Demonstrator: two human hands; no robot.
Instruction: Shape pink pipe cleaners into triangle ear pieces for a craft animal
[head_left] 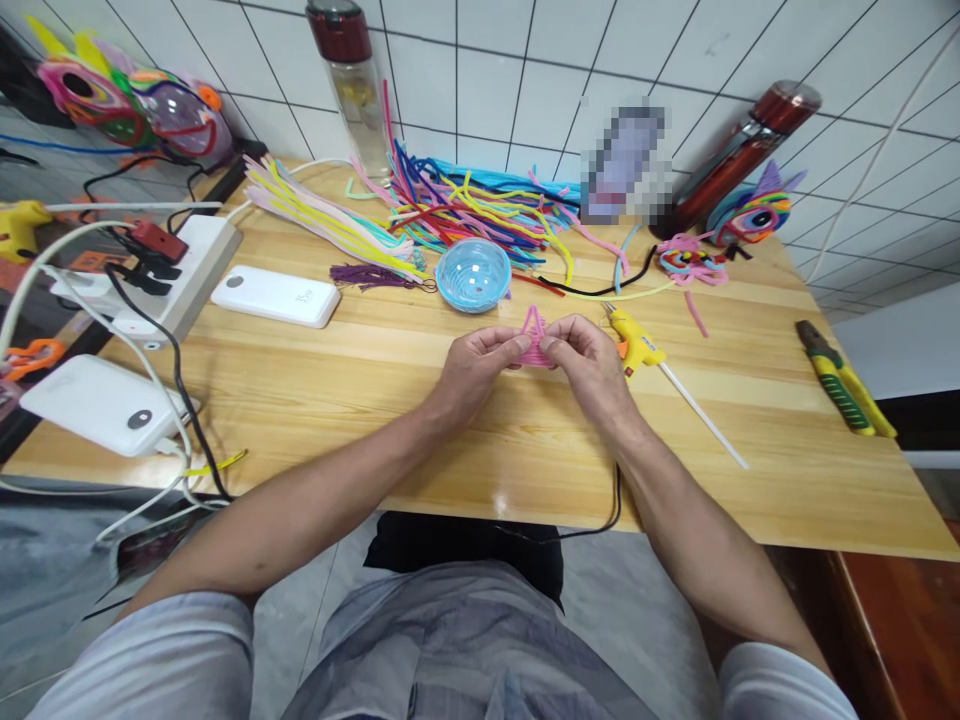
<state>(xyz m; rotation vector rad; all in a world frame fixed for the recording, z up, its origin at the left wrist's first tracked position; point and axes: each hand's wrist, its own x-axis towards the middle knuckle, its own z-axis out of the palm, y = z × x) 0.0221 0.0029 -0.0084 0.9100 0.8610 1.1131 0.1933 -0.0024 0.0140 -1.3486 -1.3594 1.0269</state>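
Note:
Between my hands, above the wooden table, is a small pink triangle of bent pipe cleaner [534, 348], its peak pointing away from me. My left hand [486, 358] pinches its left side between thumb and fingers. On its right side my right hand [581, 352] grips it the same way. The fingers cover part of the lower edge. Just beyond stands a clear bowl wrapped in light blue pipe cleaner [473, 276]. A yellow hot glue gun [636, 342] with a white glue stick lies right beside my right hand.
Loose coloured pipe cleaners [480, 205] are heaped at the back. Power banks [276, 296] and a power strip [187, 280] with cables lie left. Two bottles stand near the tiled wall, one a red flask [739, 155]. Pliers [844, 380] rest far right, below a decorated fish-like craft [754, 212].

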